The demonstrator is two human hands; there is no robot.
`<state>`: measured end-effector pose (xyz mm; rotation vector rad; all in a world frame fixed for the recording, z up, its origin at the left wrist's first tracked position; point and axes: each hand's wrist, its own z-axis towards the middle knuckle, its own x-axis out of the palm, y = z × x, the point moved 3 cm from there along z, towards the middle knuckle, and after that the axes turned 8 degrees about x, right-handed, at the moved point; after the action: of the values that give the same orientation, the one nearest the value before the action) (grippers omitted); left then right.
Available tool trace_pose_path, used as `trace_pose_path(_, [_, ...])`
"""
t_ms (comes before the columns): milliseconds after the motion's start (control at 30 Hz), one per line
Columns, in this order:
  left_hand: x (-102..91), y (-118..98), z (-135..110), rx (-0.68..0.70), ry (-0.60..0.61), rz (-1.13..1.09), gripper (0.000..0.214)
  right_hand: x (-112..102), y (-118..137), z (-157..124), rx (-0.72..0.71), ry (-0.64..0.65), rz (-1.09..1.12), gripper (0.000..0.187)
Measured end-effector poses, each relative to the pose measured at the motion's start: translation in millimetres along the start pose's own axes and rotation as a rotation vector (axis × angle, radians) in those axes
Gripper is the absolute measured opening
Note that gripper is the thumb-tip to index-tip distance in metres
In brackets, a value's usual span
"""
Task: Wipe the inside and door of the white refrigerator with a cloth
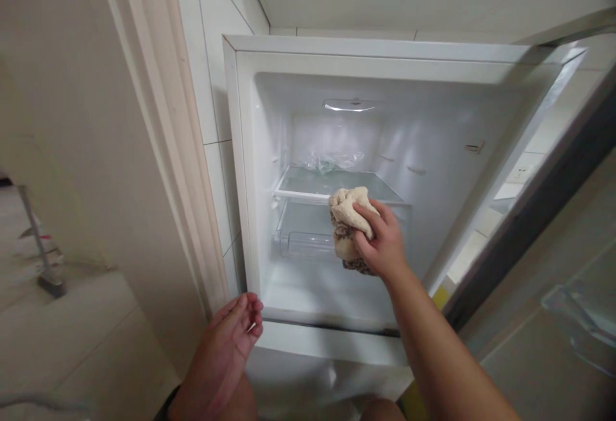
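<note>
My right hand (382, 241) grips a bunched cream cloth (350, 215) with dark markings on its lower part. Both are in front of the shelves of an open refrigerator (404, 52), and the cloth hides part of the glass shelf (332, 180) edge. My left hand (235, 334) is by the refrigerator's lower left corner, its fingers loosely curled and holding nothing; whether it touches the frame I cannot tell. A crumpled clear plastic bag (332, 161) lies at the back of the upper shelf.
To the right, the refrigerator door (553, 280) stands swung out, with a clear door shelf (577, 312). A door frame (168, 119) and tiled wall close in on the left. Below the shelves sits a clear plastic tray (308, 243). A broom-like tool (51, 283) stands on the floor far left.
</note>
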<state>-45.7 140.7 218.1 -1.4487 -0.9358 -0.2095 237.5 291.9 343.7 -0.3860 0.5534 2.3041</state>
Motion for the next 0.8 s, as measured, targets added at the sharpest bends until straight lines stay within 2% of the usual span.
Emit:
trace_pose_path(100, [8.7, -12.4, 13.9, 0.064, 0.122, 0.037, 0.035, 35.3, -0.5, 28.3, 0.024, 0.114, -0.122, 0.050])
trace_pose_path(200, [15.3, -22.7, 26.9, 0.150, 0.210, 0.159, 0.041, 69.2, -2.7, 38.3, 0.035, 0.254, -0.241, 0.050])
trace_pose_path(300, [20.9, -32.1, 41.6, 0.238, 0.233, 0.304, 0.044, 86.2, -0.5, 40.4, 0.055, 0.308, -0.294, 0.049])
trace_pose_path(467, [39.8, -54.8, 74.3, 0.492, 0.254, 0.642, 0.034, 84.1, 7.1, 55.8, 0.116, 0.374, -0.363, 0.047])
trace_pose_path(600, [71.8, -78.2, 95.9, 0.689, 0.269, 0.694, 0.032, 80.4, 9.3, 74.9, 0.130, 0.443, -0.396, 0.046])
trace_pose_path(700, [103.5, -101.6, 95.7, 0.881, 0.269, 0.710, 0.029, 80.2, 7.3, 82.3, 0.140, 0.480, -0.388, 0.044])
trace_pose_path(800, [133.9, -131.7, 84.4, 1.163, 0.197, 0.773, 0.030, 80.3, 4.4, 83.2, 0.151, 0.479, -0.362, 0.044])
